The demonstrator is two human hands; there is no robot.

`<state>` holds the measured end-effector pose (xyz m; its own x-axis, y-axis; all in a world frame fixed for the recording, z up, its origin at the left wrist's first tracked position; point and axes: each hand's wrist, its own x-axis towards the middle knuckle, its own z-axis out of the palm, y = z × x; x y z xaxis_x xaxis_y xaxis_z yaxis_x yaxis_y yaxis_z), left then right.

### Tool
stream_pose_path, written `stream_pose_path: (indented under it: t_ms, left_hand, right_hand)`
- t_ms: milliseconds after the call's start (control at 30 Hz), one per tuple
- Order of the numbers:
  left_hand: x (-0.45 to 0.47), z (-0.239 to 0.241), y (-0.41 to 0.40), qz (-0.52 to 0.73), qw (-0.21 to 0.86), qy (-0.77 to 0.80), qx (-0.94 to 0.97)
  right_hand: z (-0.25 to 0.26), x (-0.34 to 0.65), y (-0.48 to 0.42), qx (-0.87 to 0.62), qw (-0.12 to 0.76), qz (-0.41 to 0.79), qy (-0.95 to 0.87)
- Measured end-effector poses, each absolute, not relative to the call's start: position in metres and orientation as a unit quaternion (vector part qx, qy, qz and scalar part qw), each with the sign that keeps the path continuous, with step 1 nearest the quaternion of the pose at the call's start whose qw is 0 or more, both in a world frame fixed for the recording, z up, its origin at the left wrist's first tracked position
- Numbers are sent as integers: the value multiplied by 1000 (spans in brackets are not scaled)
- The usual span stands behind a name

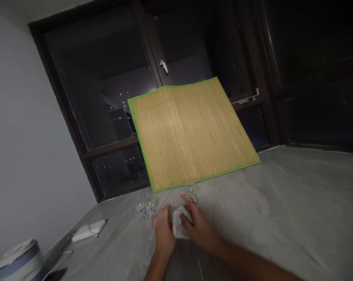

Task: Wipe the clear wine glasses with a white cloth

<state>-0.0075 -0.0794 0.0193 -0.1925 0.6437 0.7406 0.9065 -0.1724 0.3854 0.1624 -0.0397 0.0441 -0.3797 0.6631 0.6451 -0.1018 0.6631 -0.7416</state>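
Note:
Both my hands meet over a grey stone counter (282,203). My right hand (198,226) is closed on a crumpled white cloth (179,226). My left hand (164,232) is curled against the cloth's left side, fingers bent around something I cannot make out, possibly clear glass. Small clear stemmed glasses stand just beyond: two (145,206) to the left of my hands and one (192,191) ahead of my right fingers.
A bamboo mat with green edging (191,132) leans against the dark window (106,97) behind the glasses. A white flat object (88,230) lies at the left of the counter. A round white and grey container (18,259) sits at the bottom left by the wall.

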Motion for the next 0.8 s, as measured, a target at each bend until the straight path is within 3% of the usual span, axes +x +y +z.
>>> stream_pose_path:
  t_ms: [233, 467, 800]
  left_hand:
    - [-4, 19, -83, -448, 181, -617, -621]
    - [2, 15, -82, -442, 181, -602, -640]
    - [6, 28, -98, -398, 125, -613, -671]
  right_hand:
    - [53, 169, -32, -262, 526, 294, -754]
    - [54, 170, -34, -248, 410, 222, -849]
    - [51, 173, -30, -133, 355, 468, -798]
